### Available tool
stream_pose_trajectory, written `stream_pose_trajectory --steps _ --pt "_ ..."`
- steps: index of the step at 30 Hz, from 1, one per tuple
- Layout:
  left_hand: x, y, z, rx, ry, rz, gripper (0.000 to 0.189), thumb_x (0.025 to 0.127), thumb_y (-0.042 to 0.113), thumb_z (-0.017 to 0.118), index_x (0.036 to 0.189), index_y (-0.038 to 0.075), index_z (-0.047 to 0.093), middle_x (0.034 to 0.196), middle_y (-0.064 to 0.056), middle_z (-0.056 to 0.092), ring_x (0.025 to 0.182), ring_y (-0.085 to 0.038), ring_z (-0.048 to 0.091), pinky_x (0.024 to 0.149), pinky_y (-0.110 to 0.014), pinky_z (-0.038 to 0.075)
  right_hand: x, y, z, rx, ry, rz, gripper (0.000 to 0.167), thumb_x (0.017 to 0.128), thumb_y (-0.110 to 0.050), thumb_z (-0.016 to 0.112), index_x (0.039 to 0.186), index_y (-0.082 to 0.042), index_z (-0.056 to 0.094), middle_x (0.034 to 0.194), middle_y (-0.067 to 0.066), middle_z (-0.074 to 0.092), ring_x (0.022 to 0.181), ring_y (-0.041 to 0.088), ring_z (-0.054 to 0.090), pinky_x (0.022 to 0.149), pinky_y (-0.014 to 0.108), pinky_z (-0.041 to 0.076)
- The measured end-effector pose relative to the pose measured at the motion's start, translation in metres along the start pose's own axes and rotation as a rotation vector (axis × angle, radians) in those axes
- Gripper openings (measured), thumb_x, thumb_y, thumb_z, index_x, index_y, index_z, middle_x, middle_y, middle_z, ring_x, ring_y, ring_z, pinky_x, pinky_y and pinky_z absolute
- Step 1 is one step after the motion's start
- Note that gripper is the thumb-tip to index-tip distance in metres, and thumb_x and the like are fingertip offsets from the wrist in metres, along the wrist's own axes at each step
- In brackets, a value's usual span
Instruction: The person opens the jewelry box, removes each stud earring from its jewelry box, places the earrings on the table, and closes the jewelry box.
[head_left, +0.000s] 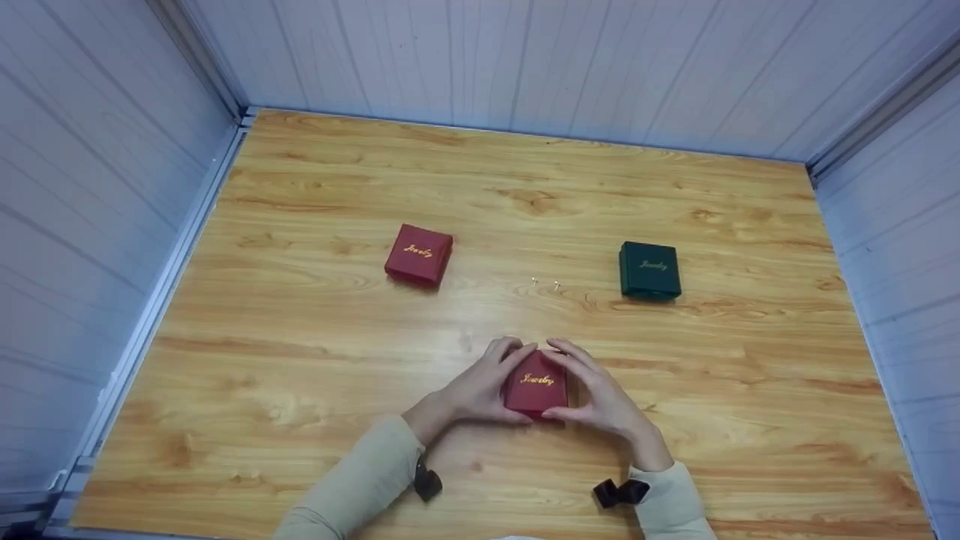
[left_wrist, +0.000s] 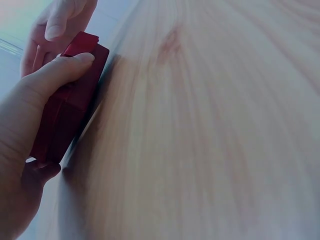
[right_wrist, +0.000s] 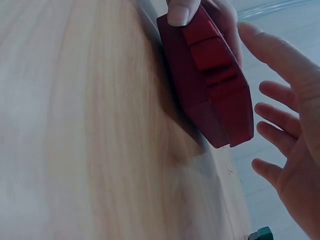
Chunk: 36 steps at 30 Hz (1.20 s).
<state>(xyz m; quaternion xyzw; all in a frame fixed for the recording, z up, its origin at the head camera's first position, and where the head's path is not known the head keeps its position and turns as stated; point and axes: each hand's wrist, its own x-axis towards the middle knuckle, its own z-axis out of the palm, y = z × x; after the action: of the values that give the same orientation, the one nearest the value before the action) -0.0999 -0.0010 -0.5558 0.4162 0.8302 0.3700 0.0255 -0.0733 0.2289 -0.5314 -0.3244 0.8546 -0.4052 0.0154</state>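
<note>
A red jewelry box with gold lettering, lid on, sits on the table near its front. My left hand grips it from the left, the thumb on its near side. On the right, my right hand curves loosely around the box. In the right wrist view, the right hand's fingers stand apart from the box and hold nothing. Part of the left hand is hidden behind the box.
Another red jewelry box stands further back on the left, and a dark green one on the right. Between them lie two tiny shiny pieces, like stud earrings. Pale panel walls bound the wooden table.
</note>
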Motion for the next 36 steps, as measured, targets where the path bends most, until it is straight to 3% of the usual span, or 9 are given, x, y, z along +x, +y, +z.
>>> stream_pose_trajectory --steps 11,26,36 --pt "0.0022 0.0032 0.0045 -0.017 -0.016 -0.014 0.103 0.059 0.049 0.075 0.138 0.005 0.026 0.123 -0.01 0.033 0.113 -0.018 0.032 0.096 -0.027 0.034 0.0016 -0.0008 0.0024 -0.011 -0.074 0.023 0.084 0.066 -0.042 0.074 0.135 -0.011 0.037 0.141 0.009 0.029 0.13 0.027 0.02 0.105 0.039 0.018" --pt "0.0007 0.0039 0.0065 0.006 -0.032 -0.035 0.103 0.061 0.054 0.071 0.139 0.006 0.024 0.126 -0.011 0.031 0.117 -0.02 0.03 0.097 -0.028 0.033 0.0034 -0.002 0.0048 -0.003 -0.103 0.036 0.092 0.063 -0.041 0.076 0.138 -0.01 0.031 0.142 0.008 0.026 0.13 0.024 0.021 0.103 0.037 0.024" --pt "-0.001 0.0078 0.0061 0.005 -0.021 -0.056 0.107 0.061 0.05 0.073 0.138 -0.001 0.019 0.128 -0.015 0.03 0.119 -0.023 0.029 0.099 -0.029 0.032 0.0046 -0.0057 0.0032 -0.032 -0.129 0.025 0.094 0.063 -0.041 0.076 0.138 -0.007 0.03 0.142 0.01 0.026 0.13 0.025 0.021 0.104 0.036 0.021"
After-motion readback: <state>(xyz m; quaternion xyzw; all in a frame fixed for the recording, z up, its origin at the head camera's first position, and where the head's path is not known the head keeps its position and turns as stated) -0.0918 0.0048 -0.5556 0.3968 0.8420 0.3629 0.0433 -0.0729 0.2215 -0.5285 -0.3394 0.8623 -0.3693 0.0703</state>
